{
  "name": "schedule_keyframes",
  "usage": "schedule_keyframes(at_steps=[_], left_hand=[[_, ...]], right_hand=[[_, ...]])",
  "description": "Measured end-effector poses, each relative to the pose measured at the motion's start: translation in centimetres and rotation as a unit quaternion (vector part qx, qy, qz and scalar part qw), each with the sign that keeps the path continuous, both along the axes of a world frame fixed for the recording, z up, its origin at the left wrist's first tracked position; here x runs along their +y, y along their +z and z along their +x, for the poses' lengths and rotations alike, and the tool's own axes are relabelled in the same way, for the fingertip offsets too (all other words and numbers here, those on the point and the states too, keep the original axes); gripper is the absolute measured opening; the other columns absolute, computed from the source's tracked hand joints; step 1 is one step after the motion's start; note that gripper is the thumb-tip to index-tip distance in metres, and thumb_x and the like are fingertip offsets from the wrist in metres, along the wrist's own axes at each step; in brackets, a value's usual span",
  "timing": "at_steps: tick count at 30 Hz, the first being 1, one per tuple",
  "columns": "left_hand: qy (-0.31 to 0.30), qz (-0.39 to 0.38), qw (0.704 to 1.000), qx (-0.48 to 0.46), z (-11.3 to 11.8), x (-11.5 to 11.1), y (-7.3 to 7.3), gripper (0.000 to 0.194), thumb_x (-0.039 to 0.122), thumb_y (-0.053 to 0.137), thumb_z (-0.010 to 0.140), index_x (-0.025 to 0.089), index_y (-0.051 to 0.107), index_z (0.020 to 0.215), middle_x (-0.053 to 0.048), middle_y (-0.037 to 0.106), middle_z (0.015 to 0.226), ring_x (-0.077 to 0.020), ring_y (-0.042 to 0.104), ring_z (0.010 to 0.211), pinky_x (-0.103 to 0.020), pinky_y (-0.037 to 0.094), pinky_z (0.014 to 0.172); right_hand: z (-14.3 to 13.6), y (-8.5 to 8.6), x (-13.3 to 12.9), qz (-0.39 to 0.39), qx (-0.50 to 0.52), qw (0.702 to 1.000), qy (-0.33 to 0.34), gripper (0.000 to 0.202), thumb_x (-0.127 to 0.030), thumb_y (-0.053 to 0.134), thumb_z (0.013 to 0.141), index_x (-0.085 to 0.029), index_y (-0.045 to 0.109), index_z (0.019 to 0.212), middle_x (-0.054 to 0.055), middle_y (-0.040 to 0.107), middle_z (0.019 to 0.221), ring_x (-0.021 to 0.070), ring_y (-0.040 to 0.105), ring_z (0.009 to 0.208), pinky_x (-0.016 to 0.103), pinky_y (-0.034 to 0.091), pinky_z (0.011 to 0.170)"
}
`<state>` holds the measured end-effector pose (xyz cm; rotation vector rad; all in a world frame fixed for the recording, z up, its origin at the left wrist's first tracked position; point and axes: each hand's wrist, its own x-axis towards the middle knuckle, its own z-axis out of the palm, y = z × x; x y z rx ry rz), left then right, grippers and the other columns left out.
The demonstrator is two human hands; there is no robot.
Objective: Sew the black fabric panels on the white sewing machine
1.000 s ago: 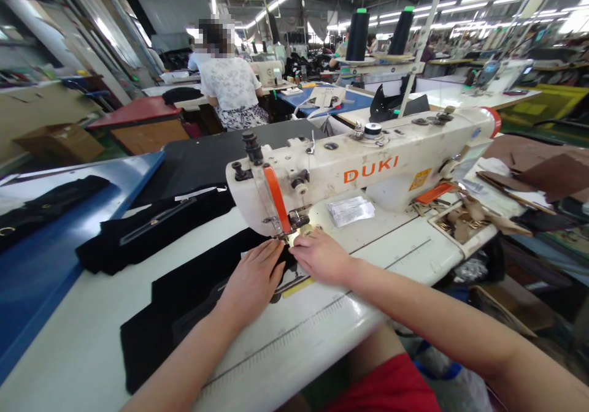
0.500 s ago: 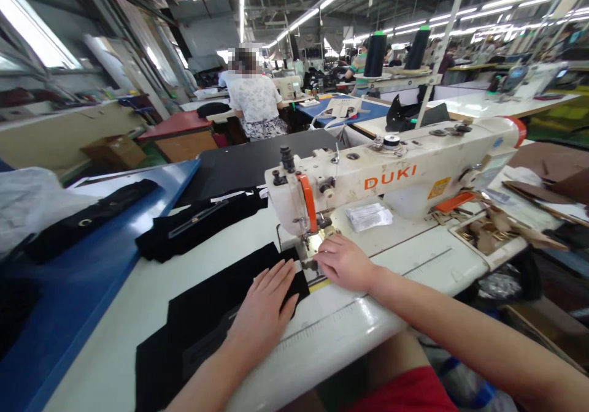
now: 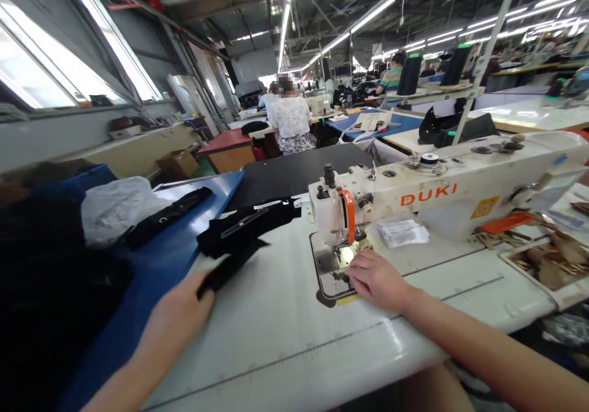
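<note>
My left hand (image 3: 186, 301) is closed around the edge of a black fabric piece (image 3: 234, 263), lifted at the left of the white sewing table and blurred by motion. Beside the needle area of the sewing machine (image 3: 427, 200), my right hand (image 3: 380, 280) rests with its fingers curled together by the lit needle plate (image 3: 338, 280). Whatever those fingers pinch, if anything, is hidden. Just beyond the held piece lies a stack of black fabric pieces (image 3: 257, 222) with a zipper on top.
White labels (image 3: 402, 233) lie under the machine arm. A tray (image 3: 547, 265) of brown pieces is set in the table at right. Left stands a blue surface (image 3: 184, 228) with a plastic bag (image 3: 117, 209) and black fabric. A person (image 3: 289, 118) sits ahead.
My left hand has taken the black fabric off the machine bed and moved it left. The right hand stays beside the needle. The view has turned left.
</note>
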<state>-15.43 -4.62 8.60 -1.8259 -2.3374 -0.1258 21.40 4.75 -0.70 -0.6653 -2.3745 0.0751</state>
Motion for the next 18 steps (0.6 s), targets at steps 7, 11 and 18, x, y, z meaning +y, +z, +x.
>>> schedule_keyframes(at_steps=[7, 11, 18], left_hand=[[-0.032, 0.067, 0.997, 0.002, 0.7, 12.1, 3.9, 0.05, 0.027, 0.032, 0.092, 0.007, 0.046, 0.136, -0.016, 0.055, 0.136, -0.0314, 0.049, 0.128, -0.045, 0.042, 0.102], [-0.001, 0.018, 1.0, -0.022, 2.4, 15.7, -2.8, 0.06, 0.042, 0.049, 0.087, 0.002, 0.05, 0.133, -0.029, 0.051, 0.137, -0.0419, 0.047, 0.128, -0.058, 0.042, 0.098], [0.02, 0.056, 0.998, 0.015, 1.5, 13.5, -4.9, 0.071, 0.043, 0.048, 0.09, 0.008, 0.029, 0.148, -0.023, 0.018, 0.157, -0.0356, 0.017, 0.145, -0.056, 0.021, 0.113]], right_hand=[[-0.1, 0.1, -0.3, -0.039, -0.02, 0.999, -0.019, 0.019, -0.012, 0.05, 0.089, -0.017, 0.068, 0.084, 0.007, 0.062, 0.079, 0.0209, 0.054, 0.082, 0.035, 0.047, 0.077], [-0.2, 0.0, -0.3, -0.043, -0.02, 0.998, -0.042, 0.019, -0.011, 0.05, 0.089, -0.018, 0.068, 0.084, 0.007, 0.063, 0.081, 0.0212, 0.056, 0.083, 0.035, 0.047, 0.078], [0.0, -1.0, -0.3, -0.044, -0.013, 0.998, -0.033, 0.024, -0.013, 0.046, 0.091, -0.021, 0.068, 0.087, 0.008, 0.065, 0.085, 0.0214, 0.06, 0.082, 0.035, 0.05, 0.076]])
